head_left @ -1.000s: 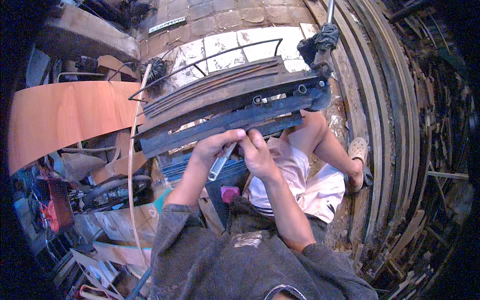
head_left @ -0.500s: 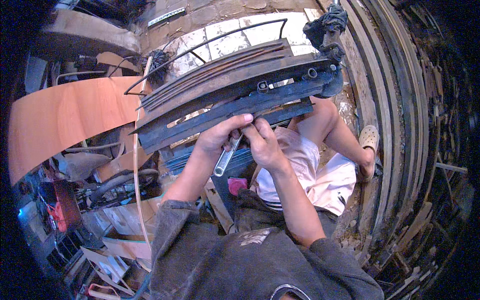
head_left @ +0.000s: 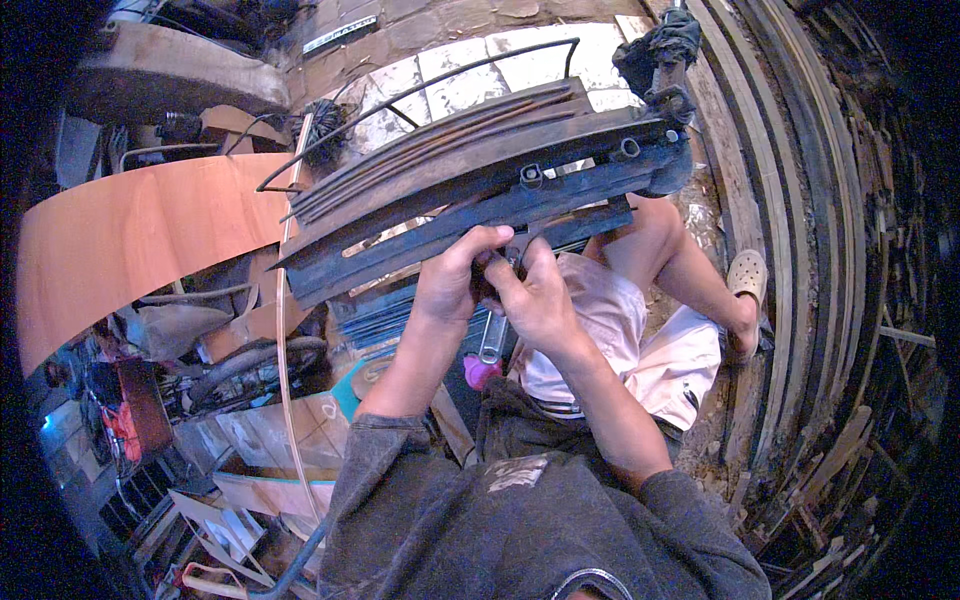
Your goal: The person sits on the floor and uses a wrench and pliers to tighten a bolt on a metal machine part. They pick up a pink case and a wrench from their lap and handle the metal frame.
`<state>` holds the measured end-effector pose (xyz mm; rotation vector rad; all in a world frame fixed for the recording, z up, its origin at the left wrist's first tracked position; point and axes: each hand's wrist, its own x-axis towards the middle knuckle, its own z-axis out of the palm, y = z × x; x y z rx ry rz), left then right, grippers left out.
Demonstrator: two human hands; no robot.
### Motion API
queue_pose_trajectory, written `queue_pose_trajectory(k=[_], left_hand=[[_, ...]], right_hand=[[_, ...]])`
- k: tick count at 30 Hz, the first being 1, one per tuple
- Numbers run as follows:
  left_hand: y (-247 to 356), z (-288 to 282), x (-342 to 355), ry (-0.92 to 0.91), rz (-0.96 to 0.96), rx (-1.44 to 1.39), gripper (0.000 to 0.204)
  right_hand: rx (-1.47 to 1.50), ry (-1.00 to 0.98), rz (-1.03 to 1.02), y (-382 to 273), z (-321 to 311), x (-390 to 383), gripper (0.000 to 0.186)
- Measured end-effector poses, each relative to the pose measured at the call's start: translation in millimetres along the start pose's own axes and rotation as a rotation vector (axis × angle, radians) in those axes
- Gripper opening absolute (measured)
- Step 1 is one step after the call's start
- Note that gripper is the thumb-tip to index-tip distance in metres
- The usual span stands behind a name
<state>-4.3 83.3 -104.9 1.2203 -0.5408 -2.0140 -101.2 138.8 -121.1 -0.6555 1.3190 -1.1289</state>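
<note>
A dark metal frame (head_left: 440, 225) with long slots and bolt heads lies across the space before me. Against its near edge, my left hand (head_left: 450, 278) is closed, thumb along the metal and fingers curled beneath. Right beside it my right hand (head_left: 540, 300) is closed around a shiny silver bar-shaped tool (head_left: 492, 338) with a rounded end. The tool's lower end points down toward my lap; its upper part is hidden by my fingers. Whether my left fingers also touch the tool, I cannot tell.
A bent black rod (head_left: 470, 68) arches along the frame's far side. Dark cloth (head_left: 660, 50) wraps its right end. An orange-brown curved panel (head_left: 150, 245) stands at left, beside a thin upright strip (head_left: 281, 350). Long planks (head_left: 800, 200) line the right. A pink thing (head_left: 480, 372) lies by my lap.
The silver tool has swung from slanting down-left to pointing nearly straight down. My hands have shifted slightly right and closer together, with the right hand farther over the tool.
</note>
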Motion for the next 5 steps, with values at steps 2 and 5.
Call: queue_pose_trajectory(k=[2,5], left_hand=[[-2,0,0,-0.007,0.027,-0.027,0.012],[-4,-3,2,-0.074,0.017,-0.091,0.012]], right_hand=[[-0.035,-0.025,-0.019,-1,-2,1,0.020],[0.185,-0.123,0.096,-27,-3,-4,0.023]])
